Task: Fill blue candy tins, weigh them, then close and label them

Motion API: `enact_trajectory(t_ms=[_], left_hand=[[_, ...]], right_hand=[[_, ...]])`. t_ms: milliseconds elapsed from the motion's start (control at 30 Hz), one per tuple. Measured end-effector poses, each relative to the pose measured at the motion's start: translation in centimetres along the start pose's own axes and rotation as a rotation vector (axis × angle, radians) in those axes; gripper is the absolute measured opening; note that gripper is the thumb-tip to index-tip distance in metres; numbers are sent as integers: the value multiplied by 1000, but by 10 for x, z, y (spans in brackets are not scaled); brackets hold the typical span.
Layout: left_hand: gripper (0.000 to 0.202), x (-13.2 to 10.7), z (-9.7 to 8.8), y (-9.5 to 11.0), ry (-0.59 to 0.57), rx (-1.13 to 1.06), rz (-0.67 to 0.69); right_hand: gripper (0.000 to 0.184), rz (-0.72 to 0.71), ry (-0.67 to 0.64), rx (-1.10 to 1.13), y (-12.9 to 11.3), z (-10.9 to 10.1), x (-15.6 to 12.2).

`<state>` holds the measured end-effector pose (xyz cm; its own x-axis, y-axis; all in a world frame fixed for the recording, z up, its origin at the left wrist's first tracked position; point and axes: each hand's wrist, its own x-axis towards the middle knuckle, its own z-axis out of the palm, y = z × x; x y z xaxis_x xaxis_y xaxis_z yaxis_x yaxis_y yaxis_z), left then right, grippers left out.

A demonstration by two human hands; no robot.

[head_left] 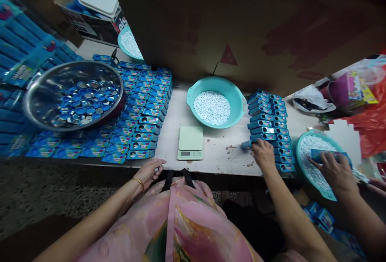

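Note:
My right hand is closed around one end of a small blue candy box, at the near end of the right-hand rows of blue boxes. My left hand rests at the table's front edge with curled fingers; a small pale thing shows at the fingertips, too small to name. Between the hands sits a pale green digital kitchen scale with a bare platform. Behind it stands a turquoise bowl partly filled with white pellet-like sweets.
At left, a steel bowl of blue-rimmed metal caps stands by many rows of blue boxes. A large cardboard box rises behind. At right, a co-worker's hand holds another blue box over a second turquoise bowl.

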<state>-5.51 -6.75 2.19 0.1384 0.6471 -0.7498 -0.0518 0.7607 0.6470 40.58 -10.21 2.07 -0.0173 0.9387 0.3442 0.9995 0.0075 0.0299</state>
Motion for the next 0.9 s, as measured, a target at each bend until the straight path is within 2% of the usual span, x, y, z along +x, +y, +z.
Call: enact_trajectory(t_ms=[67,233,300,367,467,533,600,700,800,900], left_hand=[[28,0,0,3,3,-7,-4],[29,1,5,10,2,-25,-16],[29,-1,5,12,-12,-39,-10],[28,-4,2,13,-21,-59,-2],[26,-8,-7,11,-16,-97,-1],[23,-10,-15,7,-13,-134,-6],[20,-9,-22,3,-18,-176,-15],[15,-5,-29,-1,-30,-222,-24],[12,-1,-28,-1,-26,-242,-11],[13,0,-22,3,-22,-218,19]], right_hand=[[15,-155,-66,36,-43,-7,11],[13,-439,-141,173,-183,-16,62],[11,-480,-179,178,-221,-14,80],[9,-467,-212,181,-238,-13,88],[20,-331,-182,274,-224,-12,75],[28,-126,-95,380,-197,-10,53],[27,111,-20,492,-168,-3,27],[24,365,-25,652,-135,12,-10],[25,479,-62,749,-126,24,-31],[26,479,-80,796,-134,27,-35]])
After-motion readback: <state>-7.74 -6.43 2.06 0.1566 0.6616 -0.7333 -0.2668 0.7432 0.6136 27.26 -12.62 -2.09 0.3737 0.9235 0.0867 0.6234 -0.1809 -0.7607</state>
